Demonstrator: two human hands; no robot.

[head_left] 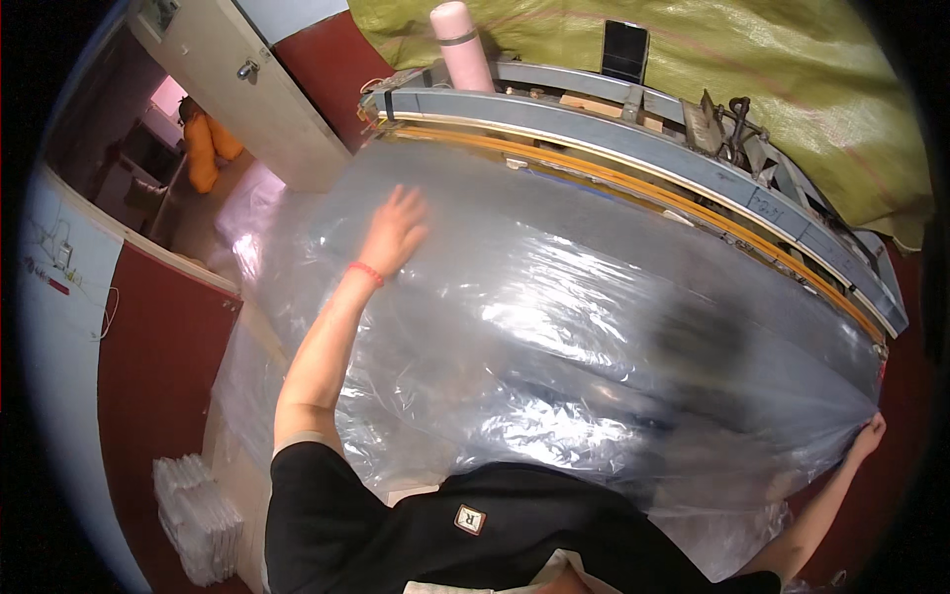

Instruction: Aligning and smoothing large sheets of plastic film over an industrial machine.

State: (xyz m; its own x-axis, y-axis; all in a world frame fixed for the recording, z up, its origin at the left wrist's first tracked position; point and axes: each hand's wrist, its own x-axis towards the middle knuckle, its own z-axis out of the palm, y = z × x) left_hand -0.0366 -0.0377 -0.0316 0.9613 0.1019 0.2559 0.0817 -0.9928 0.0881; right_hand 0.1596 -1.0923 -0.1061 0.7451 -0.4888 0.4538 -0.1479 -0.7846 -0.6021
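Head view showed the left hand pressed flat, fingers spread, on the clear plastic sheet near the machine's edge; the right hand pinched the sheet's right corner, its length running between them.

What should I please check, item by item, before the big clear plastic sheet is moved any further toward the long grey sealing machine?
1. Left hand lies flat on the large clear plastic sheet: ok.
2. Right hand grips the sheet's right edge: ok.
3. Sheet smooth: not ok, it is wrinkled and billowing.
4. Sheet's far edge lined up along the yellow strip of the long grey sealing machine: cannot tell through the film.
5. Pink cylindrical flask and black phone stand behind the machine, apart from the sheet: ok.
6. Stack of folded clear bags lies apart from the sheet at lower left: ok.
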